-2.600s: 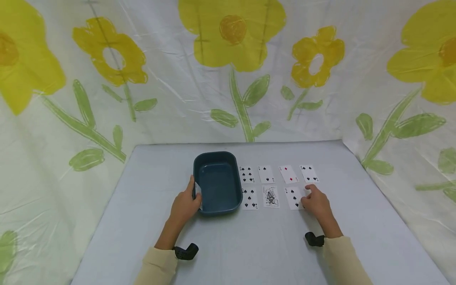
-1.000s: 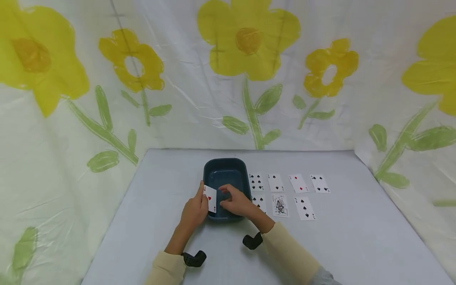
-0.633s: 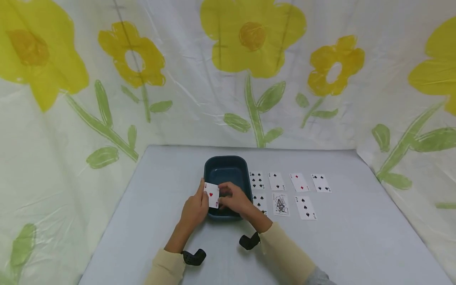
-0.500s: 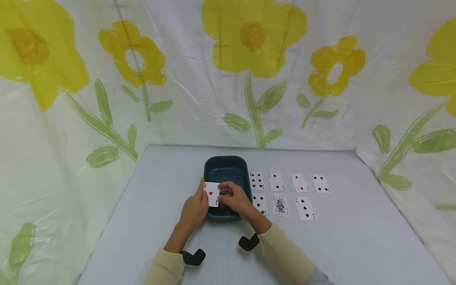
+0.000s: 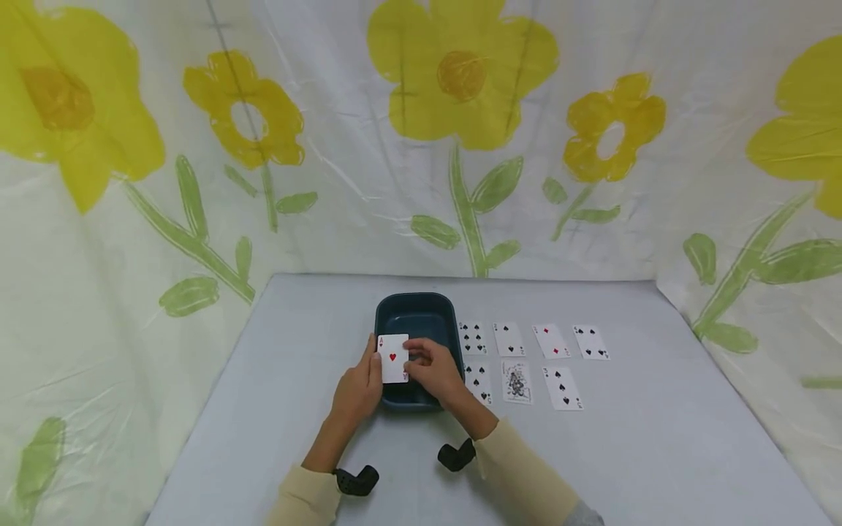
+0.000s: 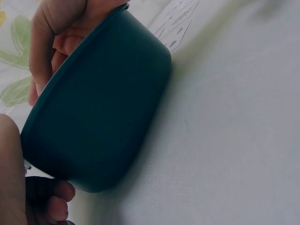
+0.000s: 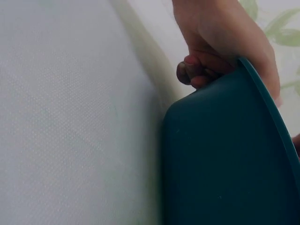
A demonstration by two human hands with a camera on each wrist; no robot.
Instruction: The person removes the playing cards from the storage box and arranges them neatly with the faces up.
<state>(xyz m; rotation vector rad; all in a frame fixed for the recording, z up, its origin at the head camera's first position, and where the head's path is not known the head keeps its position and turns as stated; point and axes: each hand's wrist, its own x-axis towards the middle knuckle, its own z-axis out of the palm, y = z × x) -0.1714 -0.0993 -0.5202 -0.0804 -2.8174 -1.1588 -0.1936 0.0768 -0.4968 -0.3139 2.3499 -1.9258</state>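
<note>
An ace of hearts lies face up between both hands, above the dark teal plastic basin. My left hand grips its left side at the basin's left rim, the thumb on the card's edge. Any cards under the ace are hidden. From the right, my right hand reaches over the basin and pinches the ace's right edge. In the left wrist view the basin's outer wall fills the middle, with curled left fingers below. The right wrist view shows the left hand by the rim.
Right of the basin several cards lie face up in two rows, among them a joker, a three of spades and a diamond card. The basin stands on a white-covered table backed by a flowered curtain.
My right hand has left the laid-out cards, crossed left over the basin and taken the ace's right edge. The ace has come into full view and levelled out. The left hand stays by the rim.
</note>
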